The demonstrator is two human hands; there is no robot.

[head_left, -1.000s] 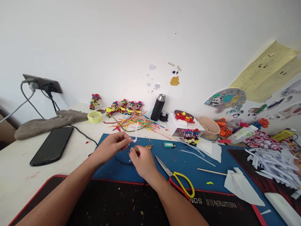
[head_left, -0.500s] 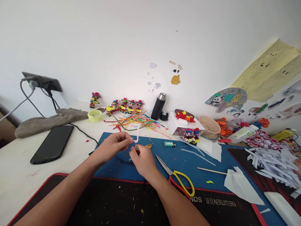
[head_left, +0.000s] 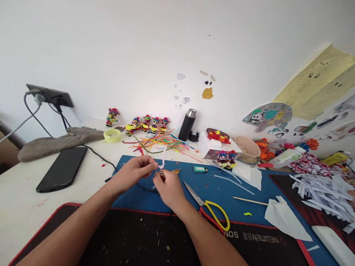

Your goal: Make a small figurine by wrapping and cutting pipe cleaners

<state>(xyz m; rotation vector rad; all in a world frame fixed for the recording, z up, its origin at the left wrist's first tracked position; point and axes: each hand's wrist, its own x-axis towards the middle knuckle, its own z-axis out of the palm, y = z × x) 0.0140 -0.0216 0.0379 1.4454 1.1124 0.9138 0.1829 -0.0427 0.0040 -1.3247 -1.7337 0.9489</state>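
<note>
Left hand [head_left: 138,170] has edged nearer right hand [head_left: 171,190]

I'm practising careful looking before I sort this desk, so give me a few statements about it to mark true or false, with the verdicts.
1. The left hand pinches a pale pink strip. True.
2. The right hand is spread flat and empty. False: the right hand is closed around a small brown thing, mostly hidden.
3. The scissors have one yellow and one red handle. True.
4. The phone lies on the blue mat. False: the phone lies on the white table, left of the blue mat.
5. The black flask stands beyond the blue mat, near the wall. True.
</note>
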